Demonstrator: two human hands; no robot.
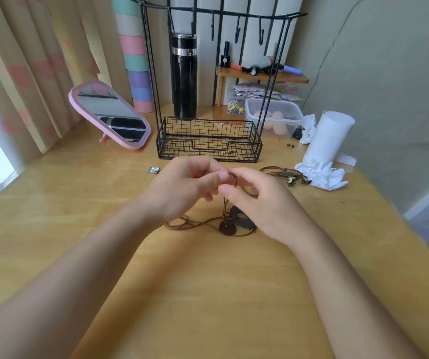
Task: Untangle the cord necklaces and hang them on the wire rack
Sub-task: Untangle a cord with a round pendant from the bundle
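Cord necklace (pixel 223 224): pinched at its top between left hand (pixel 184 187) and right hand (pixel 262 203), pendant resting on table (pixel 208 294), before wire rack (pixel 209 141).

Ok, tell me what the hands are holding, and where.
Left hand and right hand both pinch the brown cord necklace by its cord, well above the pendant.

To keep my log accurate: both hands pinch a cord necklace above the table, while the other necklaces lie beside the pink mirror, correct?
Not quite. The head view shows the left hand and right hand pinching the cord necklace, but the other necklaces lie beside the white tissue, not by the pink mirror.
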